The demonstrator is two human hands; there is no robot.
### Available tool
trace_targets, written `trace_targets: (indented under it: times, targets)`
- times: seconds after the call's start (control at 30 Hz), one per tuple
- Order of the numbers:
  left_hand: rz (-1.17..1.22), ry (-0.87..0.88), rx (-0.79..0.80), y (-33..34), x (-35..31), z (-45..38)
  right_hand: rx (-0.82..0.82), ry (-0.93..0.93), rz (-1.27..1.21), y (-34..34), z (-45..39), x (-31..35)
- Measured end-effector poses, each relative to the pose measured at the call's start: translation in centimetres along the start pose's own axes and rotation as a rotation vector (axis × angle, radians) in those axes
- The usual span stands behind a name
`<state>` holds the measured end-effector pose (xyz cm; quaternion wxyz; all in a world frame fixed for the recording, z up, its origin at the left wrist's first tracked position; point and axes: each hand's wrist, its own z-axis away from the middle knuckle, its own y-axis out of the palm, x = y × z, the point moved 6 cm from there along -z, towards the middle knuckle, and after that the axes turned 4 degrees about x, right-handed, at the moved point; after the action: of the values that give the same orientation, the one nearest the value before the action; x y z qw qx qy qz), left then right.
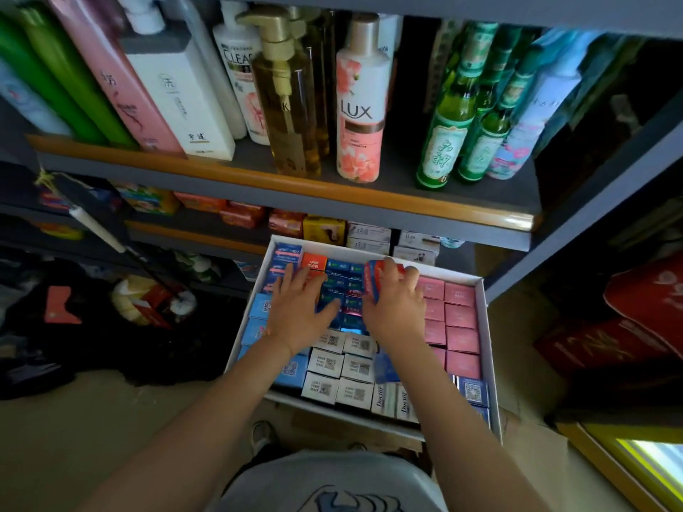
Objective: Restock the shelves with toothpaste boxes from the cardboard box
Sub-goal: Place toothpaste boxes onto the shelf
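The shelving (369, 195) fills the upper view: a grey top shelf with an orange front edge, packed with upright bottles, among them a pink LUX bottle (360, 105) and green glass bottles (445, 123). Bare shelf shows between these two groups. The shelf below (207, 238) holds soap packs (244, 214) set back from its edge.

In front of it sits the white box (489, 349), open-topped, its far rim just under the top shelf's edge. Toothpaste boxes (460, 315) stand on end inside, packed wall to wall: pink rows along the right wall, white ones near the front, light blue along the left wall, dark blue in the middle. No gap shows between rows.

The left hand (301, 308) lies flat, fingers spread and straight, pressing on the dark blue boxes near the far left corner. The right hand (395, 304) grips a red box (377, 280), fingers curled round it, lifted partly above its neighbours near the far rim.

Open floor (92, 437) lies left of the box.
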<state>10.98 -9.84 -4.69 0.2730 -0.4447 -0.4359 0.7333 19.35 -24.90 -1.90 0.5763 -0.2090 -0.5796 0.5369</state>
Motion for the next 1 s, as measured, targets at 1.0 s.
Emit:
trace_targets:
  times: [1.0]
  targets:
    - [1.705, -0.238, -0.188, -21.3, 37.0, 19.5, 0.633, 0.204, -1.365, 19.2, 15.2, 43.3]
